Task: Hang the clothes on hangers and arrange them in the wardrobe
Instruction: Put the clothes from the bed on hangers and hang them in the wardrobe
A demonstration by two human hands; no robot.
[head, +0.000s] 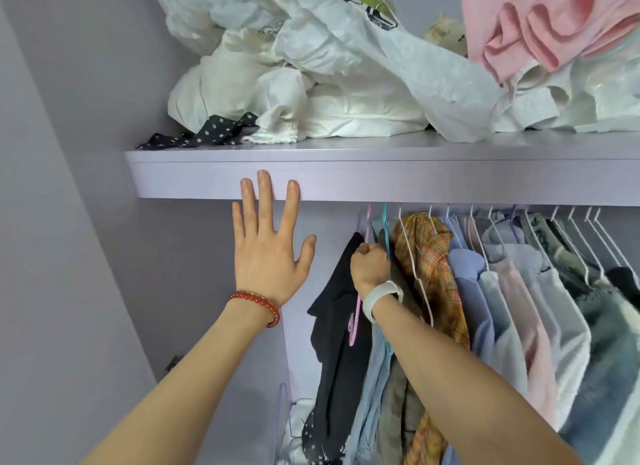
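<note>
Left hand (268, 250) is spread flat, fingertips on the front edge of the lilac shelf (415, 180) (red bead bracelet at the wrist). Right hand (370, 265) is fisted around the pink hanger (356, 312) carrying a black garment (337, 326), leftmost beside the row of hung shirts (512, 291).

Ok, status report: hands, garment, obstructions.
Left hand open, fingers flat against lilac shelf edge. Right hand grips the pink plastic hanger carrying the black garment. Rail crowded on the right.
</note>
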